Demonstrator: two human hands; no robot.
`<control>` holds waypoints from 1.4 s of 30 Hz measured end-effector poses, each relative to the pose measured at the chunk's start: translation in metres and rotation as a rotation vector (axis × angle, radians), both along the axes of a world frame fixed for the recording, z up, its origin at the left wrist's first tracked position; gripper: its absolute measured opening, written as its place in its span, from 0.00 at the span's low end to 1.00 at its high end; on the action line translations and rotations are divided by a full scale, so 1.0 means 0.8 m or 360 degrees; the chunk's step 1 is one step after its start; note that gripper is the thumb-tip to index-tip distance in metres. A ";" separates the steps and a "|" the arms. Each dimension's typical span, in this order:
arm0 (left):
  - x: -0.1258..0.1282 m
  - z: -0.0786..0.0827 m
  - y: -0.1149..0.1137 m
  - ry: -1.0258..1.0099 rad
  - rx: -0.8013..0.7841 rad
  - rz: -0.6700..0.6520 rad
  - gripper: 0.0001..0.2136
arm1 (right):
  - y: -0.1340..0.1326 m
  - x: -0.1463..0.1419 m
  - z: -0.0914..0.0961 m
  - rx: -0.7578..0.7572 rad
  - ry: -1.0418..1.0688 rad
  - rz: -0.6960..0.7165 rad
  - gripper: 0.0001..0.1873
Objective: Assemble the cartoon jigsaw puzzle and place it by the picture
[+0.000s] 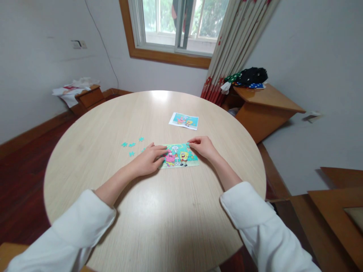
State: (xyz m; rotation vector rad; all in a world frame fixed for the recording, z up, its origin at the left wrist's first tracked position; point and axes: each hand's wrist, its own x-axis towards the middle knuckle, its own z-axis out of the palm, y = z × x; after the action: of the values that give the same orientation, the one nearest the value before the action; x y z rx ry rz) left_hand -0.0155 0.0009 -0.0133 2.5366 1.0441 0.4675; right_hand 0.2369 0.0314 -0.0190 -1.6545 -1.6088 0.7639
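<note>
The jigsaw puzzle is lying on the round table, looking mostly assembled. The right hand is apparently pinching a teal piece at the puzzle's upper right; the left hand is resting flattened over the puzzle's left edge, grasping nothing. Left of the puzzle, loose pieces (at least five, one partly covered) are lying unplaced; beyond the puzzle, a printed picture is showing a similar scene.

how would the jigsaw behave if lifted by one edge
The jigsaw might sag or split, being apparently made of small interlocking parts like the loose pieces to its left. It looks thin and flat on the table, so probably light.
</note>
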 end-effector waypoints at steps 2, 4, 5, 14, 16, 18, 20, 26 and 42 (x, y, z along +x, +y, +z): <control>0.000 0.001 -0.001 0.0083 0.0014 -0.0039 0.17 | 0.000 -0.002 0.000 -0.0012 -0.0041 -0.0003 0.06; 0.001 0.002 -0.001 0.0119 0.0023 -0.0075 0.17 | 0.000 -0.003 -0.001 -0.0011 -0.0080 -0.0010 0.07; 0.001 0.003 -0.002 0.0128 0.0022 -0.0084 0.17 | 0.001 -0.003 -0.002 -0.0006 -0.0101 -0.0015 0.07; 0.002 0.007 -0.004 0.0123 -0.0002 -0.0095 0.17 | 0.003 -0.004 -0.009 -0.0003 -0.0204 -0.0063 0.07; 0.002 0.007 -0.004 0.0116 -0.0001 -0.0096 0.16 | 0.003 -0.004 -0.008 -0.0006 -0.0208 -0.0064 0.07; 0.002 0.007 -0.004 0.0107 -0.0004 -0.0094 0.16 | 0.003 -0.005 -0.007 -0.0007 -0.0211 -0.0065 0.07; 0.002 0.007 -0.004 0.0098 -0.0011 -0.0093 0.17 | 0.002 -0.005 -0.007 -0.0011 -0.0228 -0.0076 0.06; 0.001 0.005 -0.003 0.0078 -0.0030 -0.0083 0.19 | 0.002 -0.004 -0.009 0.0011 -0.0243 -0.0072 0.05; 0.004 0.009 -0.008 0.0070 -0.0040 -0.0018 0.20 | -0.003 -0.009 -0.012 0.0053 -0.0282 -0.0077 0.07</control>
State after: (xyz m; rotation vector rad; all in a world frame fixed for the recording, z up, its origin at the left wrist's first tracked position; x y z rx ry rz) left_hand -0.0123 -0.0059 -0.0058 2.5400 1.0443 0.3950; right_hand 0.2299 0.0286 -0.0284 -1.7718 -1.6861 0.5764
